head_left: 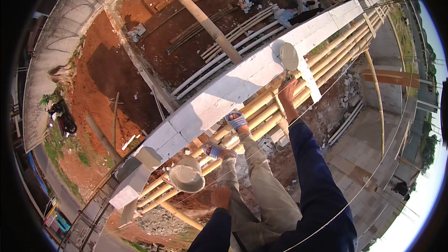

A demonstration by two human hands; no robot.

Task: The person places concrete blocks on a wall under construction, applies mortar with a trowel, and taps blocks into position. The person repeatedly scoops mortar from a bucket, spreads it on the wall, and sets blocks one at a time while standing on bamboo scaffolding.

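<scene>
My right hand (287, 89) is closed round the handle of a trowel. The trowel's rounded grey blade (289, 57) is held over the top of a wall of white blocks (228, 88). By my leg, my left hand (221, 197) hangs low with its back showing; its fingers are hidden. A round bucket (186, 176) with grey mortar stands on the bamboo poles left of my feet. Grey mortar (148, 157) also lies at the wall's left end.
Bamboo scaffold poles (261, 119) run along the wall under my sandalled feet. A thin string (359, 189) crosses at the right. Far below lie red soil (100, 72), pipes (228, 72) and broken blocks (350, 91). A thick bamboo pole (200, 18) leans beyond the wall.
</scene>
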